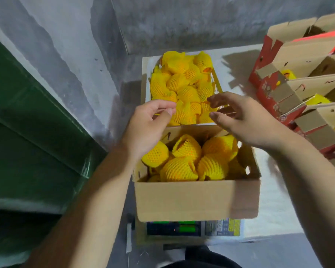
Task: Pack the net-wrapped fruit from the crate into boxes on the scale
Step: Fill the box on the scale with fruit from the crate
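A yellow wire crate (218, 82) at the back holds several fruits in yellow foam net (182, 84). In front of it an open cardboard box (195, 198) sits on a digital scale (193, 228) and holds several more net-wrapped fruits (184, 165). My left hand (147, 122) hovers over the crate's near left corner, fingers loosely curled, holding nothing. My right hand (240, 117) hovers over the crate's near right corner, fingers spread and relaxed, also holding nothing. Both hands are just above the fruit at the crate's front edge.
Several red and brown cartons (298, 84) with raised flaps stand at the right, some with yellow-netted fruit inside. A white surface (273, 206) lies under the scale. A grey concrete wall is behind; a green panel (27, 132) runs along the left.
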A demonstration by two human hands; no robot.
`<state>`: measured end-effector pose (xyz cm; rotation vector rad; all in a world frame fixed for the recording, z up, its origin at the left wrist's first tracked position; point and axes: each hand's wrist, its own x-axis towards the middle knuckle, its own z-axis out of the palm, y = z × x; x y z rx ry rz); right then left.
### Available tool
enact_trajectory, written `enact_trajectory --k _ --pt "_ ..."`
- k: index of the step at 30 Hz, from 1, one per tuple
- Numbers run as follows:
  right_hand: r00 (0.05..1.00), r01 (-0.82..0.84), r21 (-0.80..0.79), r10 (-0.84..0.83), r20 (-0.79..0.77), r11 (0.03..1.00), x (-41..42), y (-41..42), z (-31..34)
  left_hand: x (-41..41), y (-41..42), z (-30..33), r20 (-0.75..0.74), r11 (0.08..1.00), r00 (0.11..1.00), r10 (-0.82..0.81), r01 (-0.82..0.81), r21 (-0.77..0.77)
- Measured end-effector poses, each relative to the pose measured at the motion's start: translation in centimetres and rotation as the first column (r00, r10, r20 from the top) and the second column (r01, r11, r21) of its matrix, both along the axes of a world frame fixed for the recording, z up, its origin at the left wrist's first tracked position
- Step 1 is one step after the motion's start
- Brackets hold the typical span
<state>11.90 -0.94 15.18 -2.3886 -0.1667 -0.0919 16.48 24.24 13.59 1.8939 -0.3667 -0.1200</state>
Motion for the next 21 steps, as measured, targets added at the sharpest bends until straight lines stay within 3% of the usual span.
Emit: enact_trajectory --k 6,11,16,21 --pt "0.996 -0.019 -0.286 -0.005 -0.085 0.958 13.0 -6.1 -4.8 11.1 -4.5 -4.6 -0.09 0.952 0.994 -0.055 0.08 0.294" --pt "0.98 -0.125 -0.526 0.023 -0.196 0.841 22.2 -8.4 -10.2 17.3 -6.1 -8.3 -0.059 0.814 0.998 -0.037 0.064 0.577" --pt "0.998 -0.03 -0.505 -0.005 -0.068 0.862 28.6 -10.0 -13.2 23.4 -7.2 -9.5 0.072 0.715 0.994 0.084 -0.11 0.69" --pt "0.995 0.091 -0.416 -0.07 0.064 0.905 35.3 -11.6 -13.4 29.4 -10.0 -8.9 0.355 0.644 0.935 -0.03 -0.253 0.722"
